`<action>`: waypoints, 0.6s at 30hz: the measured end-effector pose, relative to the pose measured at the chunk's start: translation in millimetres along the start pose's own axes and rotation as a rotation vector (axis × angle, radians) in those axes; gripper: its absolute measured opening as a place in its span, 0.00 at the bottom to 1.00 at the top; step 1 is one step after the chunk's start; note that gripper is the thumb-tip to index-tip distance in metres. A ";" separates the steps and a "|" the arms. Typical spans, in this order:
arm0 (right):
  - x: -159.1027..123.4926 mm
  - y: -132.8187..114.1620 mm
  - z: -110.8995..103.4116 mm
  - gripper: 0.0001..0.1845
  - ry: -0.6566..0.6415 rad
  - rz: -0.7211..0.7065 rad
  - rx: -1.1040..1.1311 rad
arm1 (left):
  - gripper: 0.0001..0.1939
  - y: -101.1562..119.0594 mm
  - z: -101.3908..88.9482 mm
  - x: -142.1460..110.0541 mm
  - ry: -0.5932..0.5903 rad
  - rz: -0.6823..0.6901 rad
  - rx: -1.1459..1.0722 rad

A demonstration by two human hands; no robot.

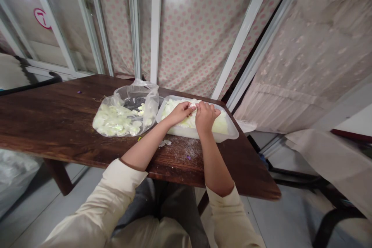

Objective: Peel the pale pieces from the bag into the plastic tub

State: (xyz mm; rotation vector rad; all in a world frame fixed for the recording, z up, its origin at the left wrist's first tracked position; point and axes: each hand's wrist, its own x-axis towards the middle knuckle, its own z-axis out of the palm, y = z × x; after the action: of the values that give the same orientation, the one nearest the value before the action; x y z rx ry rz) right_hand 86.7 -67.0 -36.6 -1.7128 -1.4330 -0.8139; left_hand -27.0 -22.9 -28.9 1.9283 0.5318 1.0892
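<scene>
My left hand point(180, 112) and my right hand point(205, 116) sit close together above a shallow translucent plastic tray point(229, 133), their fingertips meeting on a pale piece of onion point(192, 104). More pale onion point(174, 109) fills the tray, partly hidden by my hands. To the left of the tray lies a clear plastic bag point(129, 102) holding chopped pale onion point(114, 121). The bag's mouth is crumpled upward, and its side is near my left forearm.
The tray and bag rest on a dark wooden table point(58, 124). A white scrap point(164, 143) and small purple bits point(188, 157) lie by the tray. Beyond the table's far edge hangs a pink-dotted curtain point(192, 46). A white sack point(14, 178) stands on the floor at left.
</scene>
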 end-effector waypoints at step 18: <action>0.8 8.4 5.4 0.19 0.030 0.233 0.075 | 0.15 -0.1 -1.9 0.6 0.061 -0.028 -0.067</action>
State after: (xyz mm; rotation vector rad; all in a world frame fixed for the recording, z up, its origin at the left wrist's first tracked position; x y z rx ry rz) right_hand 95.2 -62.8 -40.0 -1.7620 -1.2010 -0.6480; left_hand -28.3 -21.6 -28.2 1.8295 0.5475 1.1365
